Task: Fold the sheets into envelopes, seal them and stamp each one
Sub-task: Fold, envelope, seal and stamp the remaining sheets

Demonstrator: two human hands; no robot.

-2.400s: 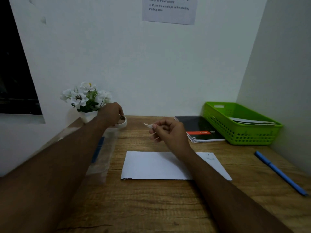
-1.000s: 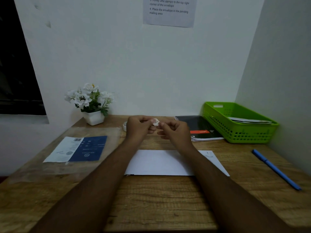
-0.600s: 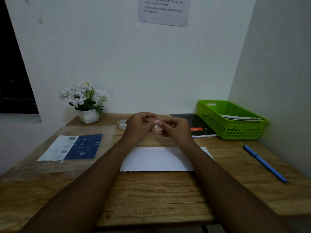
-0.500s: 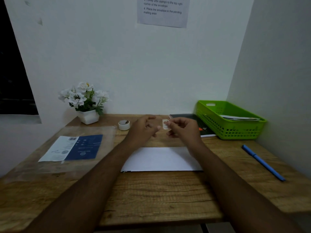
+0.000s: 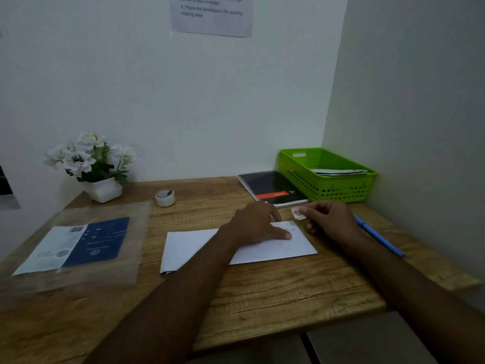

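Head view: left hand [image 5: 258, 224] is pressing flat-fingered on the envelope [image 5: 194, 245] lying on the counter [image 5: 262, 290]; right hand [image 5: 329, 219] is pinching a sticker [image 5: 298, 214] just beside its far-right corner. I'm judging this the stamping step; next needs square placement.

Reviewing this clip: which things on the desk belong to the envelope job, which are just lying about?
Job: white folded paper envelope, pressed by the left hand; small pale sticker piece, pinched by the right hand; white tape roll.
Lying about: white flowers in a white pot; black notebook; blue pen; green plastic basket; clear plastic sleeve with a blue-and-white sheet.
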